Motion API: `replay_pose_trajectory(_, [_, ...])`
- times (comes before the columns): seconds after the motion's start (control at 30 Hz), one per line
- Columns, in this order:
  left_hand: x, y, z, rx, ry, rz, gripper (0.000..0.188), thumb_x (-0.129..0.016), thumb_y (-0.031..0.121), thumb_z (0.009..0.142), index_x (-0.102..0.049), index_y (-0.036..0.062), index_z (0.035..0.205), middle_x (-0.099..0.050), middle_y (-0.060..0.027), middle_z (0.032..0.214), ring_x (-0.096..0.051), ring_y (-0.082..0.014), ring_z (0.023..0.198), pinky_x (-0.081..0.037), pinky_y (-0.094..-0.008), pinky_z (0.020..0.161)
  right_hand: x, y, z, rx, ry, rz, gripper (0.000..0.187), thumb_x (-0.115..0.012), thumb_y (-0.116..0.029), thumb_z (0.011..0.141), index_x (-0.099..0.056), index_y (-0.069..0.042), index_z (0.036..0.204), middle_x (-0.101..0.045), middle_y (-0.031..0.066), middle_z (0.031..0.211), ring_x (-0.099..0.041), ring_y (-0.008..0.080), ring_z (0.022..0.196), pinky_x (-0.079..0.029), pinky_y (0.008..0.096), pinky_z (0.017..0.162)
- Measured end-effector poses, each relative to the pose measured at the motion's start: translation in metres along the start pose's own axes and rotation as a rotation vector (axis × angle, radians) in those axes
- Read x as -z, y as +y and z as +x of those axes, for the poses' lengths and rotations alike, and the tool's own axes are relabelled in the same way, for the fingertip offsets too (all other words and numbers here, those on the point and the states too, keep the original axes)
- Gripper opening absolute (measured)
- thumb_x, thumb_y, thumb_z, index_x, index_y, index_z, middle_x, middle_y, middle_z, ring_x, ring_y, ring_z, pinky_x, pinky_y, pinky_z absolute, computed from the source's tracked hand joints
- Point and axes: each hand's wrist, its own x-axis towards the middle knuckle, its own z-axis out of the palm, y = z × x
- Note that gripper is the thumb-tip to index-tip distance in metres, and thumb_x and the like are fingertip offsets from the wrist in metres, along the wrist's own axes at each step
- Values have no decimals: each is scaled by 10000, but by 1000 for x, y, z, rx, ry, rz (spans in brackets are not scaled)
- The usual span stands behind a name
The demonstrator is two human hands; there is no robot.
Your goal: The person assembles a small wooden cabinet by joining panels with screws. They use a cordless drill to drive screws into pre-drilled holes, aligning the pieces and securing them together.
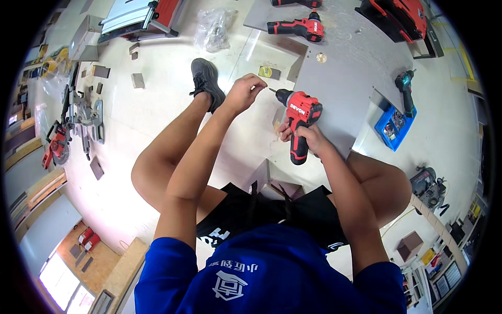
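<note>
My right hand (306, 137) grips the handle of a red and black cordless drill (298, 112), its bit pointing left. My left hand (243, 91) is raised just left of the bit tip, fingers pinched together on something too small to make out, perhaps a screw. Both hands hover over a grey board (340, 89) lying on the floor in front of my bent knees.
A second red drill (298, 27) lies on the board farther off. A teal drill (405, 89) and a blue parts box (393, 125) sit to the right. A mitre saw (78, 123) stands at left, a plastic bag (212, 29) and small wood blocks (137, 79) beyond my shoe (205, 78).
</note>
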Motion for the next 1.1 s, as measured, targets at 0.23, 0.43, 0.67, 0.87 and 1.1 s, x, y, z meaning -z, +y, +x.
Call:
replay_pose_trajectory(0.23, [-20,-6,0,-14,42,77,96,-670,27,868,-711,48,952,-671,-144,930,-656,-337,841,-527,-398,749,3,5,0,16,-6,0,439,-519,-77,717,-525,45,1139,-653,206,1007,-694,270,842,-581,410,791])
replay_pose_trajectory(0.43, [-28,-6,-2,-17,69,110,89,-667,21,875,-707,41,952,-678,-150,925,-662,-334,846,-534,-395,749,1,3,-2,8,9,-4,424,-522,-77,733,-526,46,1139,-653,203,1004,-689,266,832,-577,406,776])
replay_pose_trajectory(0.67, [-29,-11,5,-14,58,131,86,-670,13,893,-702,30,971,-690,-140,941,-679,-296,853,-559,-366,742,1,4,-3,16,24,-12,411,-530,-93,747,-532,40,1136,-657,194,999,-688,259,837,-575,399,772])
replay_pose_trajectory(0.87, [-33,-13,3,18,31,118,94,-668,9,897,-702,24,984,-692,-137,967,-684,-278,875,-581,-357,749,1,5,-3,12,10,-6,419,-527,-95,741,-533,41,1137,-658,195,1004,-688,264,842,-573,400,776])
replay_pose_trajectory(1.1, [-29,-14,3,-5,10,-20,76,-684,29,877,-704,31,951,-689,-147,963,-671,-323,879,-561,-385,755,2,4,-2,-3,9,-65,515,-534,-162,697,-527,21,1179,-660,197,1059,-689,273,887,-575,409,827])
